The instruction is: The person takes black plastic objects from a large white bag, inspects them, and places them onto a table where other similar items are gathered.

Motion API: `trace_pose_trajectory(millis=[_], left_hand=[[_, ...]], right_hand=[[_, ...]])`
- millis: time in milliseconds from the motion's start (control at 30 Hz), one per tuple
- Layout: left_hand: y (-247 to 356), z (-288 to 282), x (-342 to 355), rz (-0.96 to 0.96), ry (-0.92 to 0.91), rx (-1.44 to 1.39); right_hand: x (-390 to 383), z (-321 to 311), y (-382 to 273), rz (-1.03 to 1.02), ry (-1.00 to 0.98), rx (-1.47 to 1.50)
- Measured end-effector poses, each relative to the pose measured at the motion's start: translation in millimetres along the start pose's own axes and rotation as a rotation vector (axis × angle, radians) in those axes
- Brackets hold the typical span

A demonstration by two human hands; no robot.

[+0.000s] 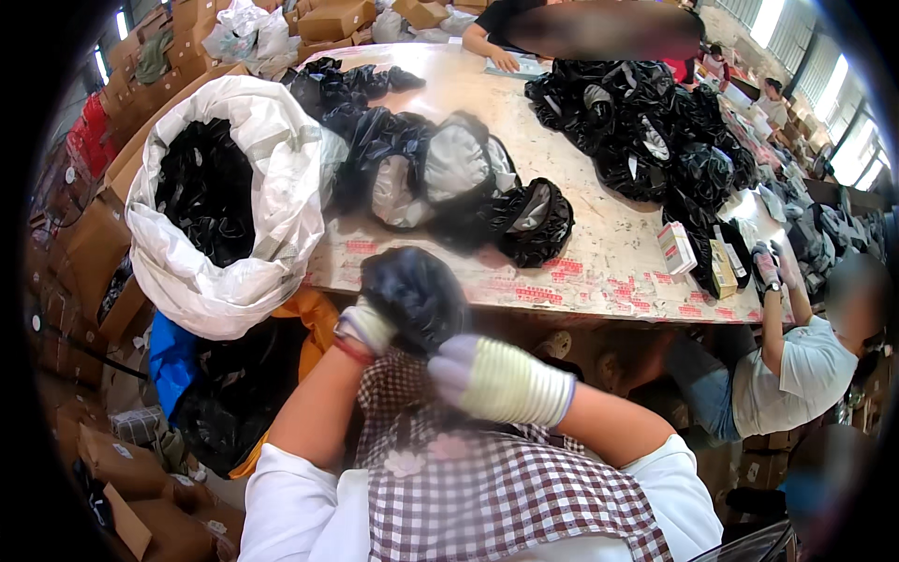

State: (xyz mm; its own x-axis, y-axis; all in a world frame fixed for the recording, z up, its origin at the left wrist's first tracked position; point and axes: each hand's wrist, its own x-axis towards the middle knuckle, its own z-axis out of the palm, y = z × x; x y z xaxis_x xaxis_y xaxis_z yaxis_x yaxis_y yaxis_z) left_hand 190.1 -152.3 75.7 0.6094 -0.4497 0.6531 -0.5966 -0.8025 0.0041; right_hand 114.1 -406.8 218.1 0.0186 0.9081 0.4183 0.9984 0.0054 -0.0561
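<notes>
Worktable (pixel 618 267), head view: a pale, scuffed top with red markings extends beyond the grip, and stacked cardboard boxes (pixel 337 19) stand past its far left corner. The black item (pixel 412 295), rounded and soft, is located between the two gloved hands, in front of the person's checked apron (pixel 515 496). Its bulging side faces up and away from the wearer. Its outline is nearly round; a long axis cannot be established.

Grip state: the right hand (pixel 501 379) is curled, with its fingers on the item's lower right edge, holding it. The left hand (pixel 367 326) is at the item's lower left; its fingers are concealed by the item, so their closure cannot be determined.

Clearances: the table's near edge runs to the right from behind the item. A strip of exposed tabletop lies between the grip and the black pile (pixel 637 131) at far right. Directly beyond the grip, black pieces with grey linings (pixel 459 159) limit the room; to the left, the rim of the white sack (pixel 295 215) stands near the left hand.

Visibility limits: motion blur softens the item and the right fingers. The item's underside and any opening are hidden. The blue-and-orange bag (pixel 173 365), left of the left forearm, is partly covered by the white sack.
</notes>
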Motion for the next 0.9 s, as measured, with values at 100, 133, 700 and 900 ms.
trace_pose_trajectory(millis=[100,133,700,900], left_hand=[[28.2,-70.1,49.9,0.016,0.059,0.001],[41.2,-85.2,56.8,0.003,0.058,-0.036],[47.4,-89.8,101.2,0.007,-0.259,-0.500],[47.9,-80.7,69.5,-0.562,-0.650,-0.933]], right_hand=[[-4.5,39.6,-9.7,0.313,-0.132,-0.098],[3.1,32.7,-11.0,0.286,-0.163,-0.090],[18.0,-73.4,26.8,0.753,0.233,0.530],[29.2,-53.5,11.4,0.227,-0.041,0.085]])
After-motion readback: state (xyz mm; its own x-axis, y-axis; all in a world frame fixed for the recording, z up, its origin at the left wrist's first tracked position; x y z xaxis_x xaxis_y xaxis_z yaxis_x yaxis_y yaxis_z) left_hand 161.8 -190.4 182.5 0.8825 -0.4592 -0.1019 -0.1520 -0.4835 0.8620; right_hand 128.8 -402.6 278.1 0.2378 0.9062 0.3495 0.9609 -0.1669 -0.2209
